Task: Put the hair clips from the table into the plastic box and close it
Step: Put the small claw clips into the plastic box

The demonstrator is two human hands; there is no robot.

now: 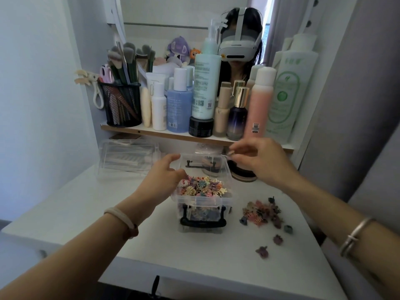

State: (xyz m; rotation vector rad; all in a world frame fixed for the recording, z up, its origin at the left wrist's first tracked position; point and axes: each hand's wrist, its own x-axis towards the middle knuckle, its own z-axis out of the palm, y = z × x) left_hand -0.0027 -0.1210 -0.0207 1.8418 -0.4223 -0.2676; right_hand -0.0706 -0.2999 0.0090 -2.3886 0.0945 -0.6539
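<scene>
One white table [164, 245] carries everything. The clear plastic box [203, 204] sits mid-table with its black latch handle [202, 221] hanging down at the front. The lid [203, 163] is open, standing upright behind the box.

Left hand [164, 176]: at the lid's left edge, thumb out along the top corner, fingers curled below near the box rim. It appears to grip the lid.

Right hand [264, 163]: fingertips [234, 156] pinched together at the lid's upper right corner. They are motion-blurred, so I cannot rule out a clip between them.

Hair clips [201, 187], mixed colours, are heaped to the box rim. This looks like the larger share.

A loose pile [262, 213] remains on the table just right of the box, apart from it. A few stray clips [278, 239] lie nearer the front edge.

Judgement: partly done. The pile and strays are not yet boxed, and the lid is not yet shut or latched. The box looks nearly full, so the heap may resist the lid.
</scene>
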